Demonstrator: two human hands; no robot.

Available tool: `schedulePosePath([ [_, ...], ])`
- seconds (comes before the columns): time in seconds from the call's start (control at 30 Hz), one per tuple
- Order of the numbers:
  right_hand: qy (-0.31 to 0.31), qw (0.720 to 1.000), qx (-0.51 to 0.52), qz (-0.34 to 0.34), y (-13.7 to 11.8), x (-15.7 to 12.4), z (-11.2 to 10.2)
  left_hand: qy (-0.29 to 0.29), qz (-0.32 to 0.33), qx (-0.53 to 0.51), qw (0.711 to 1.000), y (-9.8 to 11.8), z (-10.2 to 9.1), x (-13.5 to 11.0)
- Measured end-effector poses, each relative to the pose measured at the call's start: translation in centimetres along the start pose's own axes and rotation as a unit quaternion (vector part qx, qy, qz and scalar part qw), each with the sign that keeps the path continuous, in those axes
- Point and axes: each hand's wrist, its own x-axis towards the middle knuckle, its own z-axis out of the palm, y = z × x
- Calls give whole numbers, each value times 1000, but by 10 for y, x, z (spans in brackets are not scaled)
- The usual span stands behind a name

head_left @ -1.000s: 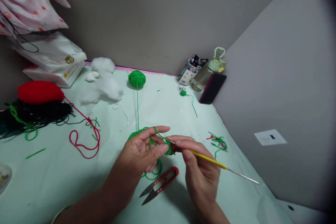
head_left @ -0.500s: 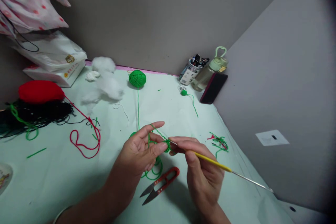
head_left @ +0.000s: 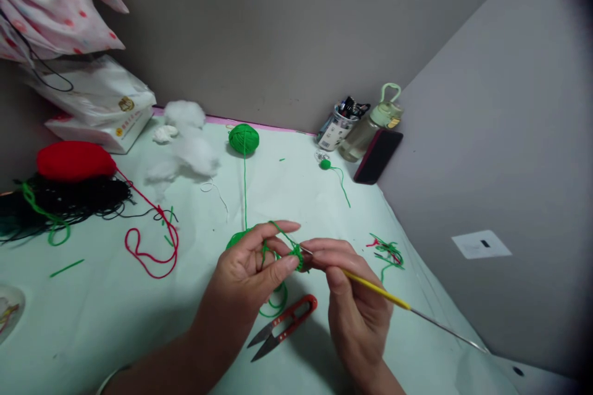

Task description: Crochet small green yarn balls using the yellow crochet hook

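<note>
My left hand [head_left: 250, 271] pinches a small green crochet piece [head_left: 296, 255], with green yarn looped over its raised forefinger. From there the strand runs back to a green yarn ball [head_left: 243, 139] near the far wall. My right hand [head_left: 352, 296] grips a crochet hook [head_left: 393, 301] with a yellow handle and a long metal tail. The hook's tip is in the green piece. Red-handled thread snips [head_left: 282, 327] lie on the pale green table cover [head_left: 115, 321] just below both hands.
White stuffing [head_left: 188, 145], a red yarn skein [head_left: 76, 160], black yarn [head_left: 69, 197] and a loose red strand [head_left: 152, 253] lie to the left. A pen cup [head_left: 337, 129], water bottle [head_left: 368, 126] and dark phone [head_left: 377, 156] stand in the far corner. Yarn scraps [head_left: 386, 252] lie at right.
Both hands stay in place. The left forefinger with the yarn rose, then dropped again. The hook's handle has slid slightly to the right and down.
</note>
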Motion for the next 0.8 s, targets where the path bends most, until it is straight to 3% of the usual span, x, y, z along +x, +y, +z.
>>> schedulePosePath([
  [0.23, 1, 1000, 17, -4, 1, -1, -2, 8, -46, -34, 998, 8, 3, -1],
  [0.57, 12, 999, 50, -3, 2, -1, 2, 29, -42, -22, 998, 8, 3, -2],
  [0.8, 10, 1000, 1, -10, 1, -1, 1, -3, -41, -31, 999, 6, 3, -1],
])
